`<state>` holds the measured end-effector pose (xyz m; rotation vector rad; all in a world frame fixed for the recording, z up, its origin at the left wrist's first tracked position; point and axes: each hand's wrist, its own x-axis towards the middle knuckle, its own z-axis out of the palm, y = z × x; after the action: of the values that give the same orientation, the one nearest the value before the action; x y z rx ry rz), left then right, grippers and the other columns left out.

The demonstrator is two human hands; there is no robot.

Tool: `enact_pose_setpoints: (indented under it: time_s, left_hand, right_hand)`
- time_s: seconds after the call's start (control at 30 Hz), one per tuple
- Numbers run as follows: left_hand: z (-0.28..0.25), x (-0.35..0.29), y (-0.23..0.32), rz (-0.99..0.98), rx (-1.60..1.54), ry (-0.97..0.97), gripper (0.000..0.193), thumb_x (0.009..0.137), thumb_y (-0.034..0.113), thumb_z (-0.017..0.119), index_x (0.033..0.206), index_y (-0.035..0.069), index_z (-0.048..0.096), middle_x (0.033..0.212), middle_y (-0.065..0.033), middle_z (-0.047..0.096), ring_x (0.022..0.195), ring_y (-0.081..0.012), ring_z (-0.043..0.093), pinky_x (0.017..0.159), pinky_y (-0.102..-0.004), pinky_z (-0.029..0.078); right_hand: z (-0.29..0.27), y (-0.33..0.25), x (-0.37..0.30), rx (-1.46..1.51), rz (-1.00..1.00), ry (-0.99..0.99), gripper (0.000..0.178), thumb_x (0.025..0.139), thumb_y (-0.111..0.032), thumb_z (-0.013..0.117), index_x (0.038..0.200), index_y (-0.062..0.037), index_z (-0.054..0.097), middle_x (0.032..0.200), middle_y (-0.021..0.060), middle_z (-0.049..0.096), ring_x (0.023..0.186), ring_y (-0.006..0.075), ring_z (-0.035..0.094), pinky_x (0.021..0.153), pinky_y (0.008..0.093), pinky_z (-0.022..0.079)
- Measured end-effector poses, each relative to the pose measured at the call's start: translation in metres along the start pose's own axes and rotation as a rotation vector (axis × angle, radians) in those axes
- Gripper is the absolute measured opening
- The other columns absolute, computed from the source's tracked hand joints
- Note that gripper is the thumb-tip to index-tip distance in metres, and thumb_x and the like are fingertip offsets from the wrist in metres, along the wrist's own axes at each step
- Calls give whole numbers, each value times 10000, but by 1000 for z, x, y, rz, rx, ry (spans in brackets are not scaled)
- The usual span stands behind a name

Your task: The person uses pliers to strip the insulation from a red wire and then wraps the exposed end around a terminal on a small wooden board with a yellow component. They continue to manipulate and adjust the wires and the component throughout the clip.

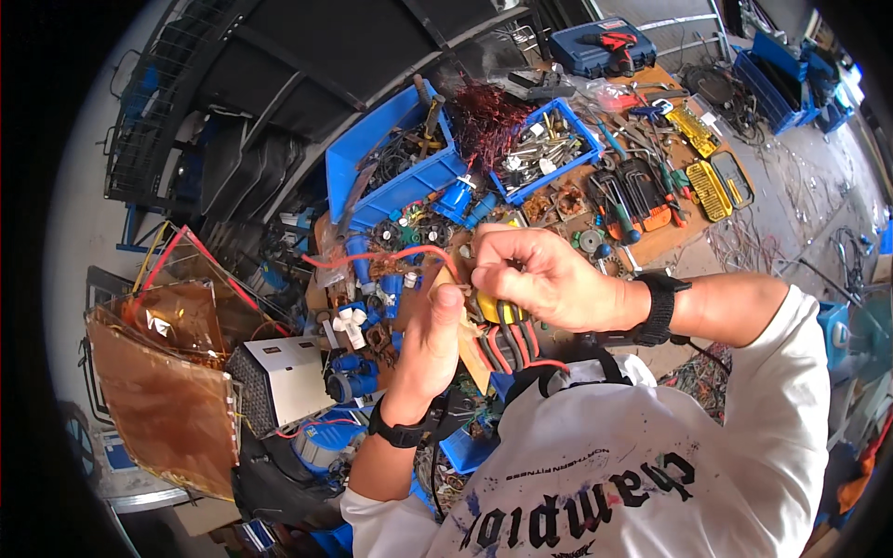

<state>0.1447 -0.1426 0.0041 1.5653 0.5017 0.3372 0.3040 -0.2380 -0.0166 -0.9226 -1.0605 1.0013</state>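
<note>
In front of my chest is a block-shaped part wrapped in yellow and tan (486,309), which looks like a small transformer. Thick black and red leads (510,346) lie against its lower side. A red wire (372,259) runs from it to the left above the bench. My left hand (432,342) supports the part's left side, thumb pointing up. Curled over its top, my right hand (530,277) has thumb and forefinger pinched together; what lies between those fingertips is hidden.
Beyond my hands stand a blue bin (395,191) of scrap and a smaller blue tray (549,153) of metal parts. Dark red wire (488,121) is heaped between them. Hand tools and a yellow socket set (710,191) lie right. A brown sheet-covered box (167,400) stands left.
</note>
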Motion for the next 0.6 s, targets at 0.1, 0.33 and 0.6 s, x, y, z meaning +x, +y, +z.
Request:
enact_pose_setpoints:
  time_s: [0.1,0.33,0.6]
  left_hand:
    - [-5,-6,-3,-87,5,-18,767,955,633,444,1354,-22,407,1248,-95,508,1152,-169,485,988,-314,399]
    - [6,-7,3,-28,62,-23,684,968,546,504,1358,-3,385,1265,-89,486,1178,-175,468,1027,-326,382]
    - [-3,-2,5,16,-39,-20,752,971,604,432,1383,-22,377,1304,-113,492,1207,-172,469,1022,-329,392]
  right_hand:
    - [-6,-4,4,-248,-49,-99,227,900,-203,591,761,-36,524,773,40,475,776,174,498,734,341,395]
    - [-13,-35,8,-945,-158,-367,280,835,-325,704,862,-51,656,894,100,633,926,284,574,840,423,378]
    - [-7,-24,7,-43,30,-193,172,914,-121,674,801,4,639,868,29,533,851,141,495,773,308,401]
